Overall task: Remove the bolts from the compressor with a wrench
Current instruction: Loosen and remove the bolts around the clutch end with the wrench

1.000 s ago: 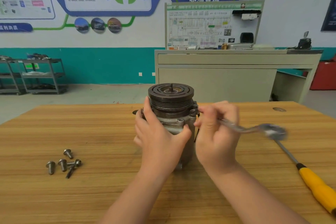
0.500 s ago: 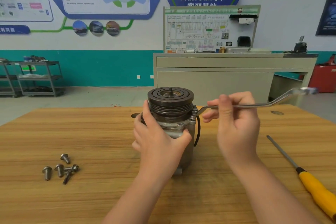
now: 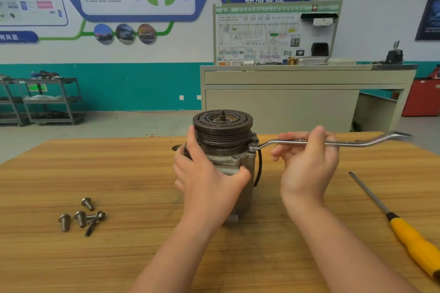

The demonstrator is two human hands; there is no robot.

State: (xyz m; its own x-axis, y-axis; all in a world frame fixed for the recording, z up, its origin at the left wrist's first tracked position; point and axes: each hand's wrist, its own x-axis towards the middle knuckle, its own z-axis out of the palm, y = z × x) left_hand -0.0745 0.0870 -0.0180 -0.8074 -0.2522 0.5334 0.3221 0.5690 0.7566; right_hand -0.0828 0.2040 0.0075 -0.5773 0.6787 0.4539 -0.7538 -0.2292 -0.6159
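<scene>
Nearest the camera, two forearms reached up from the bottom edge over a wooden table. To the right lay a screwdriver with a yellow handle, untouched, well apart from the work. To the left sat a small heap of loose bolts, which suggested that part of the job was already done.

In the middle of the table the compressor stood upright on its end, pulley upward. The left hand gripped its body, fingers curled round the far left side and thumb pressed on the near face. The right hand held the wrench about mid-shaft, with the thumb and upper fingers closed on it and the lower fingers hanging loosely spread. The wrench's ring end sat on a bolt at the compressor's upper right flange, just under the pulley; the shaft ran out to the right, roughly level.

The compressor looked like a heavy, rigid metal casting, unlikely to be hurt by a firm hold, but tall on a small base, so it would probably twist or tip under the wrench unless braced low on the housing, as the left hand did. The wrench was stiff steel; a grip farther out toward its free end would likely give more leverage.

Beyond the table stood a grey cabinet carrying a wiring display board, and metal carts at the far left wall.
</scene>
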